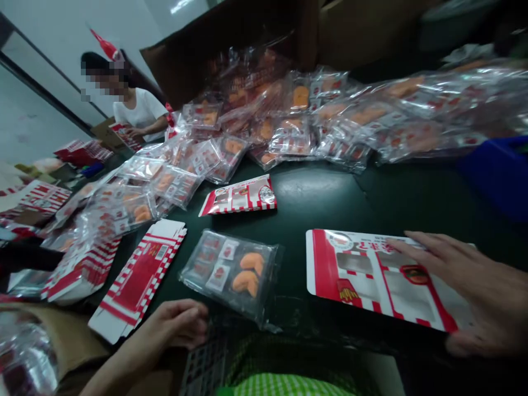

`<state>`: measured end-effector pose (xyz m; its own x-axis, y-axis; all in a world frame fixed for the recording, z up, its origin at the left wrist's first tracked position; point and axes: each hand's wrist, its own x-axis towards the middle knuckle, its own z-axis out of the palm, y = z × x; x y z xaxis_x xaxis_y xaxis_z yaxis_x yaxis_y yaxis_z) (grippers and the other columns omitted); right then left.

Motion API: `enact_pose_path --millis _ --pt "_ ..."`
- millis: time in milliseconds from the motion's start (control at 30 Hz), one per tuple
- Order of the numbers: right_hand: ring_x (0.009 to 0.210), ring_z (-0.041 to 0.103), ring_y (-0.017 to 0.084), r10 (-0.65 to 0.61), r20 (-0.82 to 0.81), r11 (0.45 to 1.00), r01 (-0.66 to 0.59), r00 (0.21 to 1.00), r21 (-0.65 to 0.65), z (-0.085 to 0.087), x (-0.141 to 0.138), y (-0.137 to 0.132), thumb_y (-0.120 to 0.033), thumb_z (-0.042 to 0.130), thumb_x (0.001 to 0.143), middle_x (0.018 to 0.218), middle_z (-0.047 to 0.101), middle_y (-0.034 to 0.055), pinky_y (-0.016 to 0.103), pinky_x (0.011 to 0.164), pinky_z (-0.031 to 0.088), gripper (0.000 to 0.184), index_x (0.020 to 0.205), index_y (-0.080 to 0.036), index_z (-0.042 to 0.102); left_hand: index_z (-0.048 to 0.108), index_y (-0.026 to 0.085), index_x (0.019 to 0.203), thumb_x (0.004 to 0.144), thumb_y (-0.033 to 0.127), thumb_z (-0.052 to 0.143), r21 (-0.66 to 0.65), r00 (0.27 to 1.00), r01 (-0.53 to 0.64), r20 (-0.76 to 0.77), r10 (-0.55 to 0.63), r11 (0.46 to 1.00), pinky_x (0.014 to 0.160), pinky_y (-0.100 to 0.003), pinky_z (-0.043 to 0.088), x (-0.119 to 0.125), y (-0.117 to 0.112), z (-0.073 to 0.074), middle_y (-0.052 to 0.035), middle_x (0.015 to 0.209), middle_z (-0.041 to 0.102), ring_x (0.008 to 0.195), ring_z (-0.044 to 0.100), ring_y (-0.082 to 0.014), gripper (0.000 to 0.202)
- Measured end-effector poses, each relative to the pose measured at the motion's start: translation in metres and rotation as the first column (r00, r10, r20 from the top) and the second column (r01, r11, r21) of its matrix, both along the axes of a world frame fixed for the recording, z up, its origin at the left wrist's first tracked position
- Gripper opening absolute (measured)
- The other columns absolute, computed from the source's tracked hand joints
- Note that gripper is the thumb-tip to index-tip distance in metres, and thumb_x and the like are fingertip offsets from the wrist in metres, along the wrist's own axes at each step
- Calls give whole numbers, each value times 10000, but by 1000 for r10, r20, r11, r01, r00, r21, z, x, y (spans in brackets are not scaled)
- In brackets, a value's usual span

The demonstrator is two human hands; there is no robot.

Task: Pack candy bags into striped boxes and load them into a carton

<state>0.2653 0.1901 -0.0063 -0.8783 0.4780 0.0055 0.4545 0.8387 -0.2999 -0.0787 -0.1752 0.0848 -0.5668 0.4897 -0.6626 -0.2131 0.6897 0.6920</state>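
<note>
My right hand [466, 286] lies flat with fingers spread on a flattened red-and-white carton [371, 278] at the right of the dark table [330, 198]. My left hand [175, 324] rests near the table's front edge with fingers curled, holding nothing I can see. Just right of it lies a clear plastic tray pack [233, 272] with orange pieces and small sachets inside. A stack of flat red-striped cartons [138, 278] lies to the left of that hand.
A big heap of the same clear packs [313, 121] covers the back of the table, in front of brown cardboard boxes [231, 38]. One filled carton [241, 196] lies mid-table. A person in a white shirt [138, 113] works at the far left. A blue bin [499, 176] stands right.
</note>
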Motion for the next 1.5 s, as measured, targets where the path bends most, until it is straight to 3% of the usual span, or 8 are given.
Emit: enact_pose_path --millis 133,267,367,500,600,1000,1233,1500 --pt "1375 282 462 -14 224 999 24 974 -45 31 -14 -9 -375 726 476 1492 324 242 583 1043 388 1048 1445 -157 389 671 223 1096 822 390 622 -154 462 561 -757 -462 813 970 -456 457 -33 54 6 -111 1154 685 1108 601 -311 325" --pt "1403 232 442 17 242 998 -3 970 -56 44 -9 -13 -436 704 572 1514 260 257 562 1098 325 1007 1454 -106 347 549 216 1282 737 332 711 -276 153 856 -672 -724 438 1001 -456 409 -42 132 -10 -128 1302 578 1229 483 -325 581" --pt "1403 229 432 55 144 998 -55 988 -5 39 5 -13 -442 705 601 1526 246 204 573 1082 343 1017 1489 -194 275 584 220 1176 737 275 683 -231 313 869 -429 -847 438 749 -330 471 -40 147 -15 -37 917 656 861 602 -233 453" --pt "1365 302 431 105 -28 994 -104 994 29 35 4 -17 -435 738 564 1510 294 156 565 1042 400 1065 1496 -274 251 527 209 1072 753 358 674 147 832 550 -178 -526 822 563 -240 422 -33 135 -12 44 730 561 595 533 -129 382" --pt "1345 329 452 149 -76 988 -144 986 59 38 -13 -23 -418 735 554 1508 307 155 596 1015 411 1004 1465 -284 332 526 198 1021 703 365 756 361 968 225 22 -250 905 621 -251 471 -14 131 -17 15 827 606 657 586 -132 427" --pt "1310 388 495 185 -143 981 -174 972 87 27 -48 -24 -406 725 578 1550 297 126 682 930 448 1068 1518 -355 221 444 288 1423 814 284 690 490 661 514 297 -689 704 1054 -417 400 -16 136 -9 -68 1391 561 1270 525 -284 657" --pt "1338 357 473 120 -142 992 -115 983 46 13 -43 -25 -381 747 569 1565 269 124 633 931 488 1066 1513 -322 256 598 250 1303 879 351 586 389 511 746 186 -839 540 816 -327 528 -15 167 1 -70 1158 706 939 687 -257 437" --pt "1393 246 470 105 -9 994 -105 994 -39 19 -47 -6 -425 808 500 1559 274 157 666 1047 343 1064 1460 -246 385 730 232 1004 753 304 725 166 692 627 -567 -447 761 981 -345 439 -31 176 -19 -76 1207 670 1142 593 -282 262"
